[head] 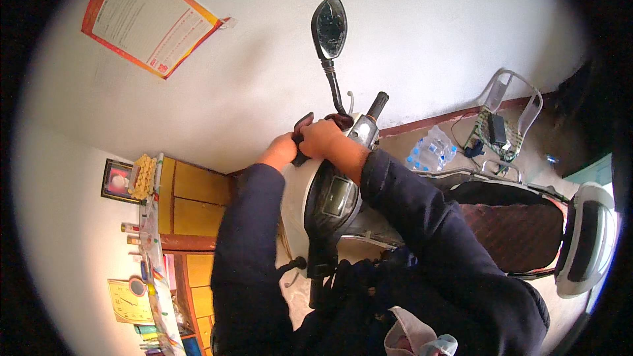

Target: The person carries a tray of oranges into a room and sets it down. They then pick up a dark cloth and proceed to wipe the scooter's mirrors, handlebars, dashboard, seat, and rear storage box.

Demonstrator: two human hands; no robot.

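Note:
An electric scooter with a white front cover (295, 198) stands before me. My left hand (281, 150) and my right hand (319, 138) are close together above the front edge of its handlebar. Both are closed around a dark, brownish-black object (303, 121), perhaps a clamp or folded cloth; its kind is unclear. Dark red cloth (340, 120) lies by the base of the mirror stem, beside my right fingers. The rear-view mirror (330, 27) rises beyond, with a black handlebar grip (379, 105) to its right. My right forearm passes over the dashboard display (338, 197).
The scooter's seat (514, 235) and rear box (586, 240) extend right. Behind them are bagged plastic bottles (431, 149) and a metal-framed chair (529, 113) bearing a black box. A yellow-fronted cabinet (198, 210) stands left. A red-bordered poster (148, 20) hangs on the wall.

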